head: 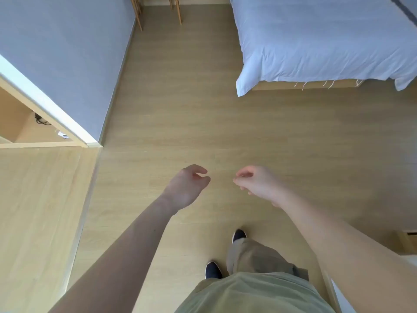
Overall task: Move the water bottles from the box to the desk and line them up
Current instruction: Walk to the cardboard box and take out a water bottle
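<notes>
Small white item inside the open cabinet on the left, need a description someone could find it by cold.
Start at the grey-blue wall on the left and drop to the open wooden cabinet below it. On the cabinet's floor, near the front frame, lies the small white item; what it is cannot be told. It is the only pale thing there: its one neighbour, a black cable, lies further back.

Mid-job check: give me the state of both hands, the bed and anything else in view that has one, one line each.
left hand: empty, fingers loosely curled, held over the floor
right hand: empty, fingers loosely curled, apart from the left
bed: made, white cover hanging over its edge
shelf nook: open, a dark cable and a small white item inside
water bottles, box: not in view
</notes>
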The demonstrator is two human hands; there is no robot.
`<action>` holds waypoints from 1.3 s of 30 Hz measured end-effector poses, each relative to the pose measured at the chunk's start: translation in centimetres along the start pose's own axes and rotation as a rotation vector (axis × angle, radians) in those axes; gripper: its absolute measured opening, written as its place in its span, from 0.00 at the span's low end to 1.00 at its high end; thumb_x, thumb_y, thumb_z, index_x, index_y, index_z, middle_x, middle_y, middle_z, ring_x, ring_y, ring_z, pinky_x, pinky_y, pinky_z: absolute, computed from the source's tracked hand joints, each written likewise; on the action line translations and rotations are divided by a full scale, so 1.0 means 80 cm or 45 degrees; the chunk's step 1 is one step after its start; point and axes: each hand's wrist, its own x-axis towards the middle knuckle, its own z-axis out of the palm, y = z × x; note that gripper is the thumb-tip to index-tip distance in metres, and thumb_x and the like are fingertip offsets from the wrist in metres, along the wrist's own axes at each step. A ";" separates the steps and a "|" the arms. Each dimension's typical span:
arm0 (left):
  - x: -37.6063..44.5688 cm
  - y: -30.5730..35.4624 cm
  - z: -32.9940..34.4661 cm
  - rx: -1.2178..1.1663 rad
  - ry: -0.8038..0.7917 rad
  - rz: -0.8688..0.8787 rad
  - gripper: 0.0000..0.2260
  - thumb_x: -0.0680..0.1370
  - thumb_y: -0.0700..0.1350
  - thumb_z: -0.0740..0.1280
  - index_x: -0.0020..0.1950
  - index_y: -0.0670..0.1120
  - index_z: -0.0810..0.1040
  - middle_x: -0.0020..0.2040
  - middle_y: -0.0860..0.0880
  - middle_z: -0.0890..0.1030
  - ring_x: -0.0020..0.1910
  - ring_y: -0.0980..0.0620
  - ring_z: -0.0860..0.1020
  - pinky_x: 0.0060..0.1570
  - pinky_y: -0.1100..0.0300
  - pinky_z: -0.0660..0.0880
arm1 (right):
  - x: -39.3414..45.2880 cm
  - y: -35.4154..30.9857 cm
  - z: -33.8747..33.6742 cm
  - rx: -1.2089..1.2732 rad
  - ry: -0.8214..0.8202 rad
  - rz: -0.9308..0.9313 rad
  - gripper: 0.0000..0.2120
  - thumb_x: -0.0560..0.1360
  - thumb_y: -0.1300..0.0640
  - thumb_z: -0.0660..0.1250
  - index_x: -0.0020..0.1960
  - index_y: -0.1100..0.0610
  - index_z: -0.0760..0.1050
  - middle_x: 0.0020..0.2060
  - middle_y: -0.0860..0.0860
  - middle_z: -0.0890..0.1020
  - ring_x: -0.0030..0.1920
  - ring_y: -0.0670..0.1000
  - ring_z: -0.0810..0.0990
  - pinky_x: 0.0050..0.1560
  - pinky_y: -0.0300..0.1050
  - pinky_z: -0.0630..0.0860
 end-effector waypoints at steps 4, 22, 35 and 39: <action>0.037 0.006 -0.004 -0.041 -0.003 -0.048 0.10 0.81 0.51 0.67 0.62 0.56 0.78 0.47 0.59 0.80 0.37 0.57 0.77 0.36 0.64 0.70 | 0.040 -0.009 -0.011 0.073 -0.018 0.029 0.13 0.76 0.49 0.69 0.59 0.49 0.78 0.49 0.46 0.82 0.50 0.47 0.83 0.59 0.52 0.80; 0.283 0.143 -0.068 -0.106 0.151 -0.153 0.08 0.80 0.52 0.67 0.60 0.58 0.79 0.49 0.58 0.81 0.39 0.55 0.79 0.40 0.62 0.74 | 0.299 -0.122 -0.162 0.053 -0.091 -0.053 0.12 0.76 0.49 0.69 0.59 0.48 0.79 0.51 0.46 0.82 0.50 0.53 0.84 0.57 0.55 0.81; 0.470 0.194 -0.194 -0.126 0.138 -0.100 0.10 0.81 0.52 0.67 0.62 0.55 0.78 0.50 0.56 0.81 0.38 0.54 0.78 0.43 0.60 0.76 | 0.483 -0.246 -0.191 0.031 -0.096 -0.062 0.12 0.75 0.47 0.69 0.58 0.48 0.79 0.50 0.46 0.83 0.50 0.49 0.83 0.58 0.53 0.80; 0.531 0.195 -0.248 -0.122 0.105 -0.102 0.11 0.81 0.51 0.67 0.63 0.54 0.78 0.46 0.58 0.81 0.31 0.61 0.76 0.31 0.70 0.71 | 0.544 -0.303 -0.196 0.010 -0.096 -0.041 0.12 0.76 0.47 0.69 0.58 0.47 0.78 0.50 0.46 0.83 0.50 0.49 0.82 0.58 0.50 0.80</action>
